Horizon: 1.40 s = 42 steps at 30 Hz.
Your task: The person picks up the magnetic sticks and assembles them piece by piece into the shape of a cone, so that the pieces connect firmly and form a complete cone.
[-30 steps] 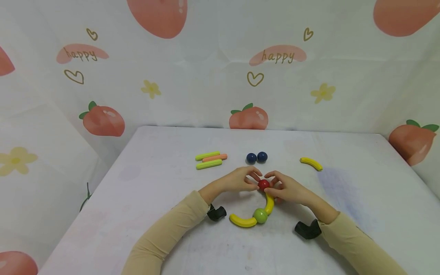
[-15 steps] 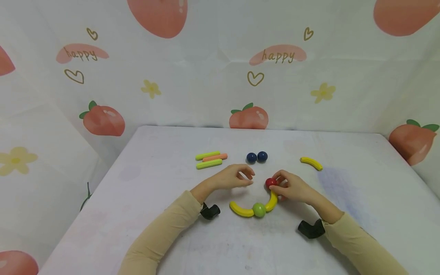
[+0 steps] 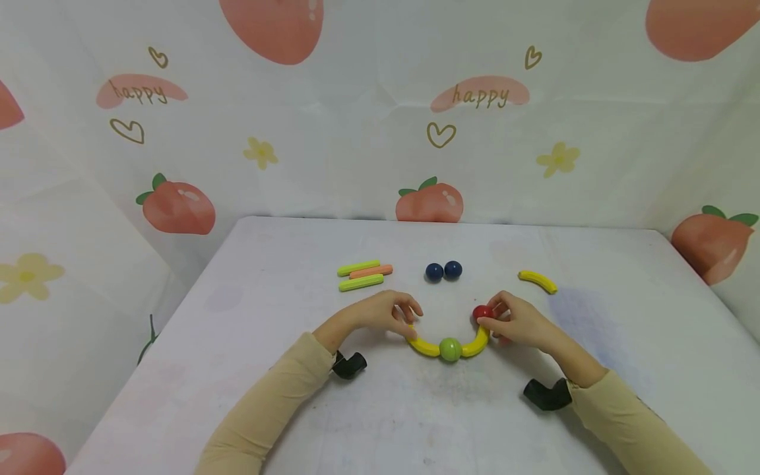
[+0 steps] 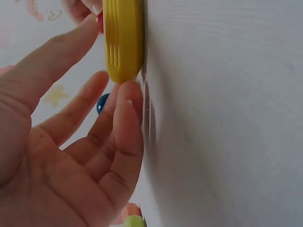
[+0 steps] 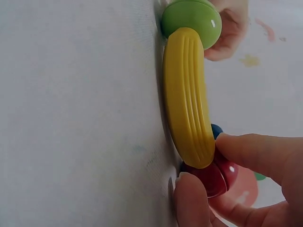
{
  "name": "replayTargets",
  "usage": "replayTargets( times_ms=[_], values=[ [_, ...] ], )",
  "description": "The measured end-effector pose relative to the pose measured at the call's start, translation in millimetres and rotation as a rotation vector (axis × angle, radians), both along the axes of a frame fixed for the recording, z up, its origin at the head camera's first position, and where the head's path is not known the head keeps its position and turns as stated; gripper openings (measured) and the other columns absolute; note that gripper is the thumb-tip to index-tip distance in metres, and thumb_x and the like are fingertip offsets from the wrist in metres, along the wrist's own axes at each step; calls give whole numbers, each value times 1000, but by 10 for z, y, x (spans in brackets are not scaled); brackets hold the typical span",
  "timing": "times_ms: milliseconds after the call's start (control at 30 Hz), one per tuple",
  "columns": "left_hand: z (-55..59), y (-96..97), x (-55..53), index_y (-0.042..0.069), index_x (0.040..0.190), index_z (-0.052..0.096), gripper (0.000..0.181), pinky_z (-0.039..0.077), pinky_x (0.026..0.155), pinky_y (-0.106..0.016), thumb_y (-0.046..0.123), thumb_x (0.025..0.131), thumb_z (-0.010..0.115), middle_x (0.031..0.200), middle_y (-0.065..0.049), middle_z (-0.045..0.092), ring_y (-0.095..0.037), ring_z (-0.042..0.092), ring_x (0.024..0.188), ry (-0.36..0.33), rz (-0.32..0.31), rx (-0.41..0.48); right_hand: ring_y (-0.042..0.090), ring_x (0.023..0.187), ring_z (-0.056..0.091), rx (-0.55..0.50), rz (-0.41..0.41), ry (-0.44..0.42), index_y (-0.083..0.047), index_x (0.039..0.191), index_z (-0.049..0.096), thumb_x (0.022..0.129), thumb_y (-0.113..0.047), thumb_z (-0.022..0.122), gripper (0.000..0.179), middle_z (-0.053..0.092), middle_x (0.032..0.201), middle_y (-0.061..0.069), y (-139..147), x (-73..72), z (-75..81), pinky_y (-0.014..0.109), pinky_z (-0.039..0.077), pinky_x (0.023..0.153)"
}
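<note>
A chain lies on the table: a left yellow curved stick (image 3: 425, 347), a green ball (image 3: 450, 349), a right yellow curved stick (image 5: 187, 99) and a red ball (image 3: 482, 313). My left hand (image 3: 380, 313) holds the free end of the left stick; in the left wrist view the thumb lies along its side and other fingertips meet its end. My right hand (image 3: 522, 322) pinches the red ball where it joins the right stick. The right wrist view shows the thumb and fingers around that joint. The chain curves like a smile.
Beyond the hands lie two dark blue balls (image 3: 443, 271), and to their left two yellow-green sticks (image 3: 361, 283) with an orange stick (image 3: 371, 272). A loose yellow curved stick (image 3: 538, 282) lies at right. Black wrist devices (image 3: 547, 394) sit under the sleeves.
The right hand has moved right with the red ball. The left hand withdrew left from near the red ball and took the left stick's end. The chain has opened wider and shifted farther from me.
</note>
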State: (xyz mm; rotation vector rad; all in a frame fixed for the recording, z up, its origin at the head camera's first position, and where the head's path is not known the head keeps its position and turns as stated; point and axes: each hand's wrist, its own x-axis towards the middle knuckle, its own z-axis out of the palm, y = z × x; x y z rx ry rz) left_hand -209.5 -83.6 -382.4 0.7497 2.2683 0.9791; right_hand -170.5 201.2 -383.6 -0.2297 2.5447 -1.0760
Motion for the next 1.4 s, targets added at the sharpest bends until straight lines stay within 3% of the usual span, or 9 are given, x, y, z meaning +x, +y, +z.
replayTargets(
  times_ms=[133, 300, 500, 767, 1067, 1400],
  values=[
    [3, 7, 23, 10, 103, 67, 32, 42, 66, -16, 15, 74, 78, 92, -1, 62, -8, 50, 71, 0, -56, -51, 13, 73, 61, -13, -2, -32, 3, 114, 44, 88, -32, 64, 48, 55, 106, 24, 7, 0, -1, 28, 55, 63],
    [-1, 21, 28, 12, 96, 70, 22, 38, 64, -15, 15, 75, 78, 90, 2, 64, -8, 47, 71, 40, -72, -85, 14, 75, 60, -26, 11, -53, 2, 114, 43, 88, -31, 64, 47, 55, 106, 23, 7, 9, -1, 27, 54, 64],
    [10, 32, 21, 9, 105, 66, 27, 40, 64, -14, 14, 79, 74, 89, -3, 61, -7, 48, 70, 85, -70, -76, 15, 75, 60, -48, 43, -62, 1, 113, 44, 88, -32, 64, 46, 56, 104, 19, -6, 27, -1, 27, 54, 64],
    [-6, 78, 55, 9, 108, 64, 31, 40, 59, -16, 25, 83, 70, 76, 1, 58, -6, 53, 57, 54, 9, -83, 15, 69, 57, -50, 55, -54, 0, 110, 46, 86, -33, 66, 45, 57, 95, 13, -80, 45, -8, 27, 53, 62],
    [-4, 156, 94, 8, 104, 63, 35, 35, 55, -16, 31, 79, 73, 65, 4, 51, -7, 47, 53, 82, 73, -146, 15, 66, 56, -24, 71, -62, -2, 104, 48, 84, -34, 68, 43, 58, 86, 9, -106, 68, 6, 27, 51, 61],
    [19, 161, 84, 4, 102, 66, 33, 36, 55, -15, 24, 78, 74, 69, 3, 55, -6, 46, 59, 106, 129, -132, 12, 59, 50, -61, 273, -102, -4, 94, 51, 83, -31, 70, 35, 51, 75, 2, -17, 76, 43, 22, 43, 54]
  ],
)
